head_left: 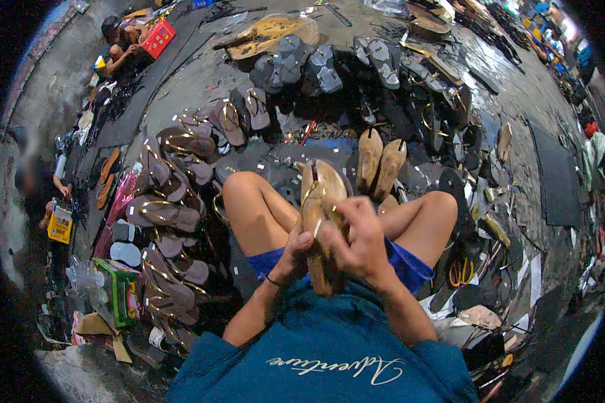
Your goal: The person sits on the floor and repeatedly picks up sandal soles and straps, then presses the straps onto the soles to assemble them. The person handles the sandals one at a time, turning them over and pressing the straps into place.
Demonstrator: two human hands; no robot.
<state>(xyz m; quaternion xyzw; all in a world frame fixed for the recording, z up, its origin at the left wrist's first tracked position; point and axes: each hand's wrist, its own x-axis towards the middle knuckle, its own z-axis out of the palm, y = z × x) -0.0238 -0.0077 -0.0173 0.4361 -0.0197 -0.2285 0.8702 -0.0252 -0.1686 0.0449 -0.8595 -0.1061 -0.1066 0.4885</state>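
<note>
A wooden shoe last (324, 185) stands tilted between my knees, its slotted toe end pointing away from me. Thin gold straps (313, 195) cross its upper face, and a sole seems to lie against it, though how they join is hidden. My left hand (294, 252) grips the last from the left side, thumb on its face. Over the right side of the last is my right hand (359, 242), fingers bent close to the straps. Motion smears those fingers, so whether they pinch a strap is unclear. Just beyond, a pair of wooden lasts (370, 160) stands with slotted toes up.
Brown sandals with gold straps (158, 211) are piled at my left. Dark sandals (289, 64) form an arc ahead, near a worn wooden block (269, 33). Yellow-handled scissors (460, 273) lie at my right. A person with a red crate (158, 38) sits at far left.
</note>
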